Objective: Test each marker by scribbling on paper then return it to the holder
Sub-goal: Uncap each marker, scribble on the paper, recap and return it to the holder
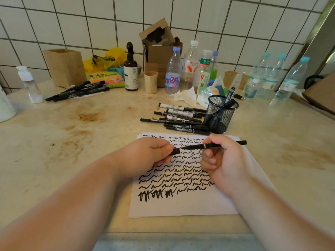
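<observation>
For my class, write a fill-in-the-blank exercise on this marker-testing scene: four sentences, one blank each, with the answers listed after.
1. The right hand holds an uncapped black ____.
2. The left hand pinches the marker's ____.
3. The paper is covered in wavy ____ scribbles.
4. The mesh holder stands to the ____ of the pile of markers.

Answers: marker; cap; black; right
</observation>
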